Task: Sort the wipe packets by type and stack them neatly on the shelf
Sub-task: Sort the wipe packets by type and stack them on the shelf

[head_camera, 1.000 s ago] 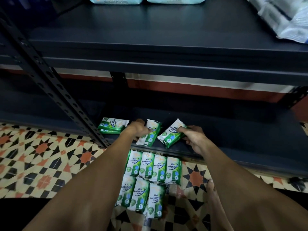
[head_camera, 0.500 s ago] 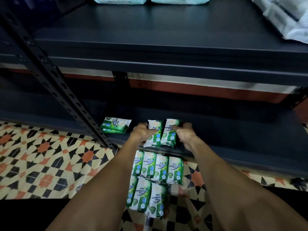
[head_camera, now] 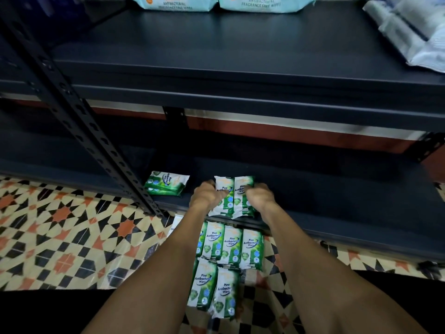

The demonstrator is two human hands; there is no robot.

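**Holding two pine wipe packets side by side on the bottom shelf**

Both hands sit close together over the front of the dark metal bottom shelf (head_camera: 337,201), each clamped on a packet. The left hand (head_camera: 204,196) grips the outer edge of a green-and-white plastic pine antibacterial wipe packet, the left packet (head_camera: 224,189), with its thumb across the printed face. The right hand (head_camera: 258,197) grips the right packet (head_camera: 243,185) of the same kind in the same way. The two lie flat with their long sides touching, and more packet edges show under their near ends.

To their left on the same shelf, well apart, rests a small stack of matching packets (head_camera: 166,183) beside the perforated black steel upright (head_camera: 79,116). Below the shelf lip, loose matching packets (head_camera: 228,247) lie in two rows on the star-patterned tile floor (head_camera: 60,225). On the upper shelf (head_camera: 216,56) stand pale blue wipe packs (head_camera: 265,2) and clear plastic bags (head_camera: 414,27).
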